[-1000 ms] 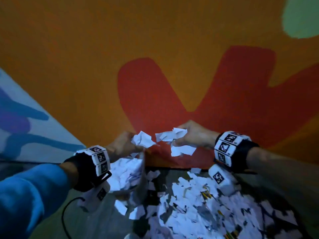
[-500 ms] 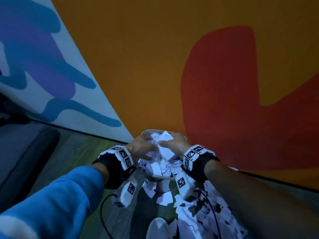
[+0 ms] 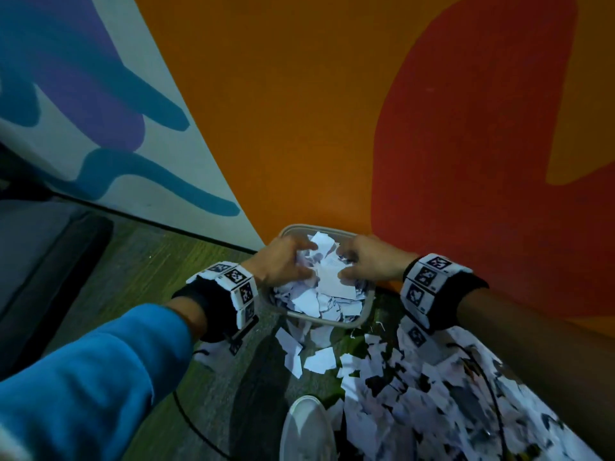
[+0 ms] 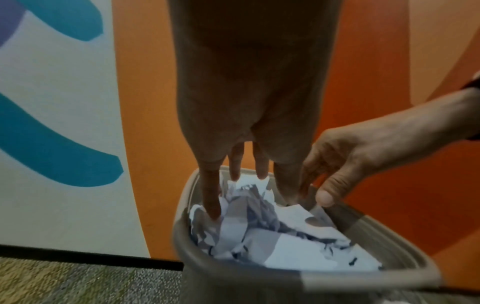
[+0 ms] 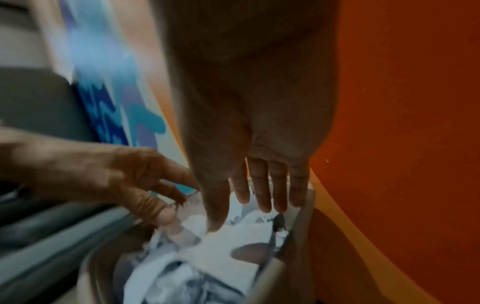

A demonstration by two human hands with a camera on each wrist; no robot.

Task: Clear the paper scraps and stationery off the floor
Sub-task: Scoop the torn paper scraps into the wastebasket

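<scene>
From the head view, the left hand and the right hand reach from either side over a grey plastic bin with rounded corners, which stands on the mottled green-grey carpet against the orange and red painted wall; torn white paper scraps fill it nearly to the rim; many more loose white scraps lie scattered over the carpet on the near right side, beside a white shoe (no single direction to the ragged, flat, irregular pieces).

The left wrist view shows the left hand's fingers straight and spread, tips down among the crumpled paper, gripping nothing; the right hand's fingers bend loosely at the bin's rim, apparently holding nothing.

The right wrist view (blurred) shows the right hand's fingers extended side by side, released, above the paper.
</scene>
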